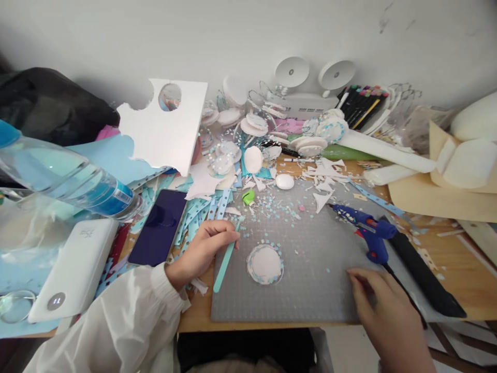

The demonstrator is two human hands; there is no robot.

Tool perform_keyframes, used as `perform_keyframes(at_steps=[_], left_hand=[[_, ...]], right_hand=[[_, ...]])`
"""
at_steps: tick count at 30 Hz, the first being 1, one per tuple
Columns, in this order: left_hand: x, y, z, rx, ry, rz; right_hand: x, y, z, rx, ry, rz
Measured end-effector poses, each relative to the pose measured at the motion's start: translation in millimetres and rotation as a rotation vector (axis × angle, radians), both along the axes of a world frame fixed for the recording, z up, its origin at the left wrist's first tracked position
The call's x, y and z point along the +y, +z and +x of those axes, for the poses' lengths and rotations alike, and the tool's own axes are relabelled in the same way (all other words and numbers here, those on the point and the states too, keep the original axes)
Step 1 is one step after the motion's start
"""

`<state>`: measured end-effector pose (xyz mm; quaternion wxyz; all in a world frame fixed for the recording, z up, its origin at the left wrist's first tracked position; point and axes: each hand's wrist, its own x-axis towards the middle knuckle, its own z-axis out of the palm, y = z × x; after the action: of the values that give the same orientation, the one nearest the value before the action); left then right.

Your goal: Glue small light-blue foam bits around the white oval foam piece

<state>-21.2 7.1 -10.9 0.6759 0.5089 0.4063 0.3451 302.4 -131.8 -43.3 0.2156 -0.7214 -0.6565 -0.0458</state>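
My left hand (207,246) pinches a flat teal strip (225,264) between thumb and fingers, near the strip's upper end. The strip slants over the left edge of the grey cutting mat (306,295). To its right a round white disc (266,264) lies on the mat, ringed with small blue and white star confetti. My right hand (388,311) is at the mat's lower right, its thumb and index fingertips together; whether anything tiny is between them is hidden. Above it a blue hot glue gun (367,228) lies on its side.
Star confetti and paper scraps (279,212) litter the mat. At left are a phone (159,228), a white power bank (73,269) and a water bottle (77,176). Decorated discs (254,124) and markers (365,106) crowd the back. A black bar (423,269) borders the right.
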Motion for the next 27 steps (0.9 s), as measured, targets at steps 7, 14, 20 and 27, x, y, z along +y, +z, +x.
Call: perform_keyframes(at_steps=[7, 14, 20, 27], left_hand=[[0, -0.4, 0, 0.017, 0.006, -0.019], [1, 4.5, 1, 0.027, 0.016, -0.038], [1, 3.6, 1, 0.019, 0.013, -0.015], [0, 2.4, 1, 0.018, -0.012, -0.013]], right_hand=[[46, 40.8, -40, 0.346, 0.034, 0.028], [116, 62.4, -88, 0.459, 0.239, 0.128], [118, 58.2, -88, 0.442, 0.343, 0.094], [59, 43.0, -56, 0.522, 0.098, 0.222]])
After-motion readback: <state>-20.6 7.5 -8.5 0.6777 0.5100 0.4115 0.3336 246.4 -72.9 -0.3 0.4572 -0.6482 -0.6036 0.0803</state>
